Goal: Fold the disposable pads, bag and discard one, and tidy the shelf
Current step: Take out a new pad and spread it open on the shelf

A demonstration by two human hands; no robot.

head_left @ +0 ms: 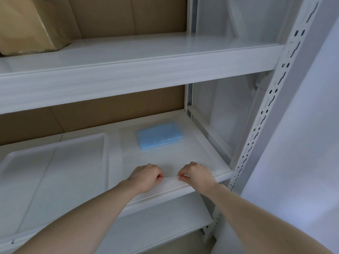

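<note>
Two hands meet at the lower centre of the frame, at the front edge of the middle shelf: the left hand and the right hand each have their fingers curled, pinching the near edge of a clear bag between them. The bag is nearly see-through against the white shelf, so its outline is hard to trace; only a thin glinting strip between the two hands and a faint rectangle show it. Inside it or under its film, toward the back, lies a folded blue pad, well apart from the hands; which of the two cannot be told. Left of the bag sits a white tray, cut off by the left edge. At the upper left a cardboard box stands on the upper shelf, only partly in view.
</note>
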